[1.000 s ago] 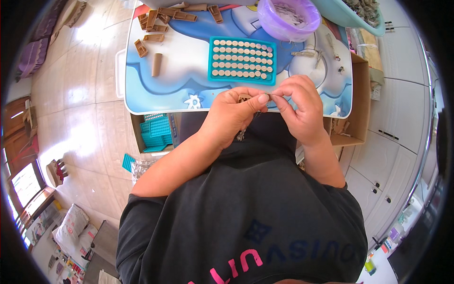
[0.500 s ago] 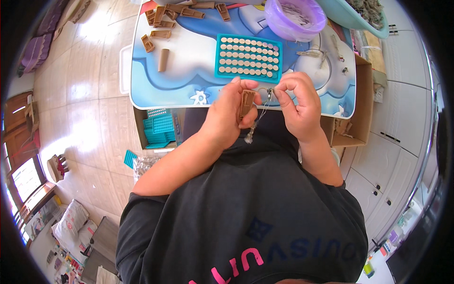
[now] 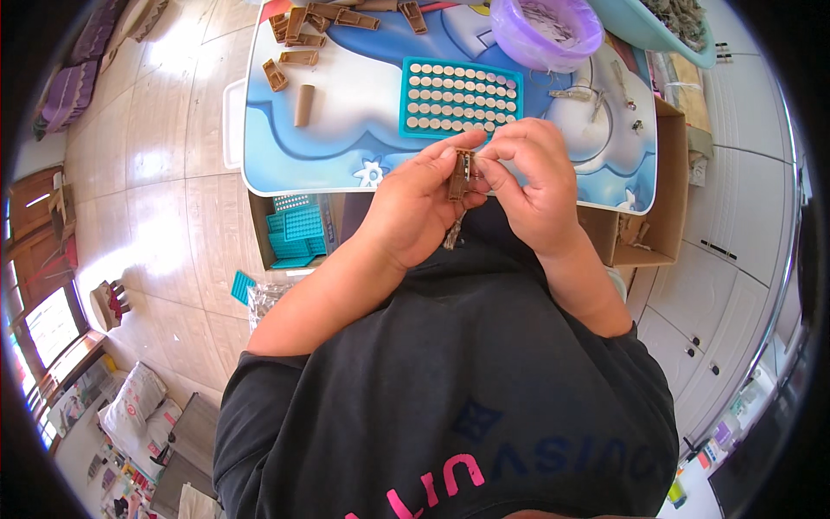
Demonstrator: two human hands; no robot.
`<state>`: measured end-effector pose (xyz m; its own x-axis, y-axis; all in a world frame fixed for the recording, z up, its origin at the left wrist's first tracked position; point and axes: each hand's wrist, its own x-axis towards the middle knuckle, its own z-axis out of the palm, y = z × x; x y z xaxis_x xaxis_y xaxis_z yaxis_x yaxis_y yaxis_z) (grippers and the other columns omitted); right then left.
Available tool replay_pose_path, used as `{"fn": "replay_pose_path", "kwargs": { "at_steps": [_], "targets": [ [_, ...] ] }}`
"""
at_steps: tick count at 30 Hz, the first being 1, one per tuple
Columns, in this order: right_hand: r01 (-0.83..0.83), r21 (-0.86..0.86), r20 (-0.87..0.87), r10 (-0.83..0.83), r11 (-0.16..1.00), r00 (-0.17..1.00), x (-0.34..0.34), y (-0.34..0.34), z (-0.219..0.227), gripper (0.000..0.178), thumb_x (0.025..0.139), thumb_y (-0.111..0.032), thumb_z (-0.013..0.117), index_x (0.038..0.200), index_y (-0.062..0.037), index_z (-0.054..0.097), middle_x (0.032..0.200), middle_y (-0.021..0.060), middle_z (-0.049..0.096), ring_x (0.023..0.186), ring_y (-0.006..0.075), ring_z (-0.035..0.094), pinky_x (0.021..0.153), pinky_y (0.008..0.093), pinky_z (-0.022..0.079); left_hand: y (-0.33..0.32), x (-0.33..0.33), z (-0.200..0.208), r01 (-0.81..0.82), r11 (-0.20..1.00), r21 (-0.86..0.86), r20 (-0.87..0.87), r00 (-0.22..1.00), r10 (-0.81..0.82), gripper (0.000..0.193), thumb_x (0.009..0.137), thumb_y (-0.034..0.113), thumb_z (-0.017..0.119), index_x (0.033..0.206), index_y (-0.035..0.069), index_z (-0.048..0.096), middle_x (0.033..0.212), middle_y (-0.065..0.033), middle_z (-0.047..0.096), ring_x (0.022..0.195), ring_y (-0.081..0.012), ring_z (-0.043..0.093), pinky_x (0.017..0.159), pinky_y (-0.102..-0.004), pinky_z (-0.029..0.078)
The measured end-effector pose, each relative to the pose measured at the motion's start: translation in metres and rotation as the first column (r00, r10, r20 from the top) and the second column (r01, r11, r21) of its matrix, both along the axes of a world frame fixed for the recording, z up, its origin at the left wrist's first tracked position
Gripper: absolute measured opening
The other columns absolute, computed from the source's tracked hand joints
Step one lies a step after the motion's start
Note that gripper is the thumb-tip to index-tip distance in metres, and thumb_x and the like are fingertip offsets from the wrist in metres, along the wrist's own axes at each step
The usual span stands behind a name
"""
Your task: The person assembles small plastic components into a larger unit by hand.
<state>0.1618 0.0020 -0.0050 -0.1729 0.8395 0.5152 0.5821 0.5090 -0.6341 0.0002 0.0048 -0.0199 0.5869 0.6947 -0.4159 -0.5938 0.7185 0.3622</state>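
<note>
My left hand (image 3: 405, 201) grips a hollow brown plastic casing (image 3: 456, 183) just over the table's near edge. At the casing's upper end, my right hand (image 3: 543, 190) pinches a small metallic part (image 3: 468, 163) with thumb and forefinger; that part lies against the casing's open side. Below the casing hangs a bundle of thin wires (image 3: 452, 235), its upper stretch partly hidden by my fingers. Just beyond my hands sits a teal tray (image 3: 403, 111) with rows of round pale discs. How the metallic part sits in the casing is too small to tell.
Brown casings (image 3: 356, 19) are piled at the table's far left, with a brown cylinder (image 3: 304, 105) nearer. A purple-lined basin (image 3: 510, 43) and a light teal tub (image 3: 628, 19) stand far right. Teal trays (image 3: 301, 227) lie in a box below; a cardboard box (image 3: 673, 195) stands right.
My right hand has moved left to the casing, bringing the metallic part from beside it to its upper end. The dangling wires now hang closer under the casing. The view has shifted slightly.
</note>
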Motion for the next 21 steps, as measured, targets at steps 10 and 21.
{"fn": "replay_pose_path", "kwargs": {
  "at_steps": [10,21],
  "targets": [
    [0.04,0.062,0.086,-0.045,0.997,0.995,-0.0033,0.0023,-0.0011,0.011,0.068,-0.006,0.068,0.072,-0.0073,0.057,0.078,0.0036,0.059,0.077,0.0242,0.055,0.07,0.036,0.039,-0.0014,0.0015,0.0005,-0.01,1.0,0.018,-0.024,1.0,0.011,0.038,0.097,0.016,0.033,0.13,-0.003,0.039,0.111,-0.0113,0.056,0.099,-0.0185,0.056,0.088,-0.0349,0.045],
    [-0.02,0.064,0.219,0.006,0.998,0.976,0.0005,0.0051,-0.0027,0.014,0.067,-0.011,0.069,0.075,-0.0071,0.058,0.079,0.0046,0.057,0.08,0.0253,0.054,0.076,0.0383,0.039,-0.0043,0.0042,0.0007,0.033,0.99,0.135,-0.203,0.979,-0.005,0.038,0.098,0.02,0.038,0.127,-0.004,0.041,0.109,-0.0107,0.057,0.097,-0.0172,0.057,0.085,-0.0328,0.047]
  ]
}}
